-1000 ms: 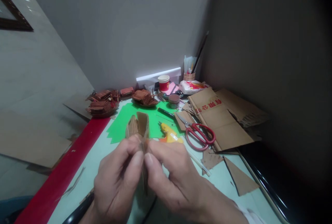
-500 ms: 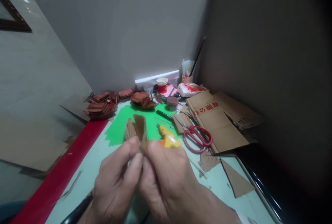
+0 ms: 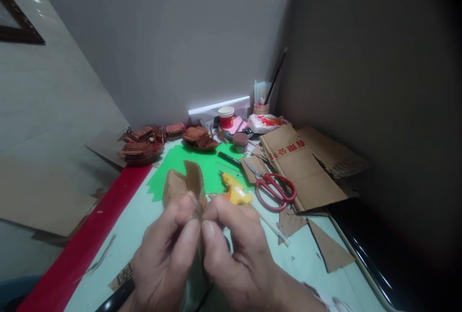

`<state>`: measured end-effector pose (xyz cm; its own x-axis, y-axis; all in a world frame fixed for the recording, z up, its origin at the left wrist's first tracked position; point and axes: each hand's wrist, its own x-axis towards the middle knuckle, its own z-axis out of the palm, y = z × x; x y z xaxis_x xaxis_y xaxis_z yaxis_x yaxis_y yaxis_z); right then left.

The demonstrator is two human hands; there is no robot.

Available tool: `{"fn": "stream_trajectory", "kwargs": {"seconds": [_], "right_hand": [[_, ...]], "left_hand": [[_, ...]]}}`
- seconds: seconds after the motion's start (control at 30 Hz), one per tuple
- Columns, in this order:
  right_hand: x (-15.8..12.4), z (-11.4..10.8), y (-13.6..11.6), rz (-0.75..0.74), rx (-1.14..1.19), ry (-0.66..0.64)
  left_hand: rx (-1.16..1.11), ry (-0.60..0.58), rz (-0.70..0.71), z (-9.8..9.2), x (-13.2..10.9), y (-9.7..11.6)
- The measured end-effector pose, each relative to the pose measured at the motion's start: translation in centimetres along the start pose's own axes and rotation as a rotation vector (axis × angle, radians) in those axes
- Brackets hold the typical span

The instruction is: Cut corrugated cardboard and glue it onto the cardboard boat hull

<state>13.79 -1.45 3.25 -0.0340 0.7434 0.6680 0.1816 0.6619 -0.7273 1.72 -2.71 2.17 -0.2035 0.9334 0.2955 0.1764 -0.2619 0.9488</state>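
Observation:
My left hand (image 3: pixel 164 254) and my right hand (image 3: pixel 238 254) meet at the bottom centre, thumbs and fingers pinched together on a folded brown cardboard piece (image 3: pixel 184 184). The piece stands up between my fingertips, its two flaps spread apart at the top. Its lower part is hidden behind my fingers. Just beyond my right hand lies a yellow glue gun (image 3: pixel 236 191) on the pale table (image 3: pixel 306 259).
Red-handled scissors (image 3: pixel 276 188) lie right of the glue gun, beside flattened cardboard boxes (image 3: pixel 303 167) and triangular offcuts (image 3: pixel 334 254). A green sheet (image 3: pixel 173 162) lies behind. Brown cardboard models (image 3: pixel 140 148) sit far left. A red cup (image 3: pixel 226 117) and brush holder (image 3: pixel 262 107) stand at the wall.
The cardboard piece's left flap has opened out wider to the left. My hands have shifted slightly, still pinched on it.

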Motion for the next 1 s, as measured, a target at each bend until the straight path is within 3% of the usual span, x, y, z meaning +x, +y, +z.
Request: {"fn": "stream_trajectory", "kwargs": {"seconds": [0.1,0.23,0.37,0.53,0.8,1.0], "right_hand": [[-0.1,0.1,-0.1,0.038,0.038,0.010],[-0.3,0.1,0.0,0.050,0.076,0.008],[-0.1,-0.3,0.1,0.064,0.096,-0.022],[0.4,-1.4,0.0,0.106,0.071,-0.196],[0.0,-1.3,0.3,-0.101,-0.113,-0.150],[-0.1,-0.7,0.4,-0.241,-0.193,-0.098]], "left_hand": [[0.019,0.053,-0.034,-0.1,-0.1,0.0],[-0.021,-0.091,-0.008,0.1,0.2,0.4],[-0.066,-0.149,0.033,0.1,0.9,0.5],[0.047,-0.295,0.260,-0.5,1.9,0.0],[0.237,-0.341,0.535,-1.0,2.4,0.4],[0.279,-0.343,0.621,-1.1,2.3,0.4]]}}
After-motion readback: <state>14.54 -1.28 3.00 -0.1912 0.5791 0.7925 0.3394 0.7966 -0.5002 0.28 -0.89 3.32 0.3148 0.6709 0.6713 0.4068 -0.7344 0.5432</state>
